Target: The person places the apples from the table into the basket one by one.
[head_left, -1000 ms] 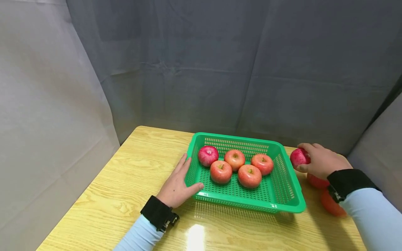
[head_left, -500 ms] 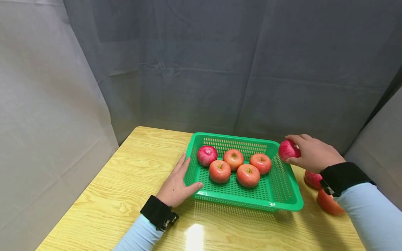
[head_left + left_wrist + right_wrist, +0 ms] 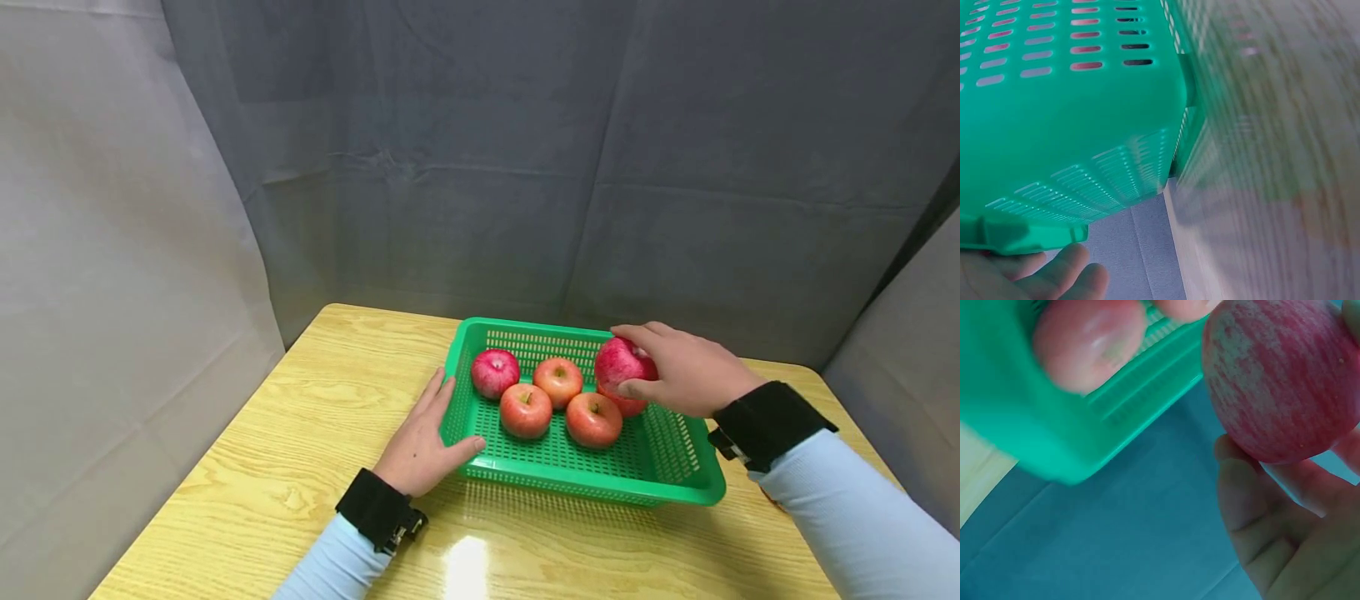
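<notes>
A dark red apple (image 3: 621,362) is gripped between the fingers and thumb of my right hand (image 3: 686,371), above the right part of a green plastic basket (image 3: 577,483). It partly covers a lighter apple (image 3: 633,407) inside. The right wrist view shows the held apple (image 3: 1285,378) close up, with fingers curled against its underside. My left hand (image 3: 427,442) lies against the basket's left side with fingers spread and fairly straight. In the left wrist view those fingers (image 3: 1063,275) are under the rim.
Inside the basket lie another dark red apple (image 3: 495,373) and several paler ones, such as this apple (image 3: 594,420). The basket stands on a wooden table (image 3: 300,433). Behind hangs a dark grey cloth (image 3: 450,167). My right sleeve (image 3: 847,500) hides most of the table's right side.
My right hand has carried the dark red apple leftward, from beside the basket's right edge to over its inside. The apples at the table's right are now mostly hidden. My left hand stays put.
</notes>
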### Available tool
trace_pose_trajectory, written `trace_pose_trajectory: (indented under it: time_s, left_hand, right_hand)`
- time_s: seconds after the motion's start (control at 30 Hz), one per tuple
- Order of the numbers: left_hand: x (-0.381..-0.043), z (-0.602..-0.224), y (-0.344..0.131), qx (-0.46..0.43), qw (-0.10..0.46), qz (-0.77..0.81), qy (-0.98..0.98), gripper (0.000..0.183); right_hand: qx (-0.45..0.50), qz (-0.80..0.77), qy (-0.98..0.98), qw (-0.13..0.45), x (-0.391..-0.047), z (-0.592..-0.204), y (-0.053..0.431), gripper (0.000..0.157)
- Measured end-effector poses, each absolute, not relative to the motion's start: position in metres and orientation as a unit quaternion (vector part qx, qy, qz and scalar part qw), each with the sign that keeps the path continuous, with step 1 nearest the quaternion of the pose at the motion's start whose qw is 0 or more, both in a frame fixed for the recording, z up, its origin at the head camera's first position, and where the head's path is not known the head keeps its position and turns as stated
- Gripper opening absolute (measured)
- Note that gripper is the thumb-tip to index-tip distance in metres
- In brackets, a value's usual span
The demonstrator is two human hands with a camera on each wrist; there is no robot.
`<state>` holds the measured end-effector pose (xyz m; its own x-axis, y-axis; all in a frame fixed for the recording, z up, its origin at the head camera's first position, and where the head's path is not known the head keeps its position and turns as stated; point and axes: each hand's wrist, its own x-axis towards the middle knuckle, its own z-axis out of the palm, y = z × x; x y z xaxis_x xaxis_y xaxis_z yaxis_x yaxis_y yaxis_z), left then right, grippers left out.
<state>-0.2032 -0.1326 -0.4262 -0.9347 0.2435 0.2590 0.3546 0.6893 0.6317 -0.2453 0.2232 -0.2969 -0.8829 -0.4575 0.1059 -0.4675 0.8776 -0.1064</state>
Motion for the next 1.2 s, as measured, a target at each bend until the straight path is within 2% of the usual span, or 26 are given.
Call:
trace_pose_trajectory:
  time_s: [0.43,0.6,0.9,1.2]
  left_hand:
    - [-0.203,-0.425,-0.131,-0.163,0.083,-0.357,-0.916,0.101]
    - [-0.203,-0.424,-0.130,-0.163,0.081,-0.359,-0.915,0.100]
    - [-0.202,-0.424,-0.128,-0.167,0.075,-0.360,-0.915,0.101]
    - [-0.200,-0.422,-0.126,-0.169,0.069,-0.357,-0.916,0.099]
  right_hand:
    - [0.359,0.105,-0.926,0.046,-0.240,-0.298,0.160,0.069]
    - [0.384,0.089,-0.918,0.045,-0.240,-0.300,0.141,0.072]
    - [0.416,0.080,-0.906,0.006,-0.243,-0.309,0.119,0.080]
    - [0.446,0.049,-0.894,0.000,-0.243,-0.323,0.101,0.076]
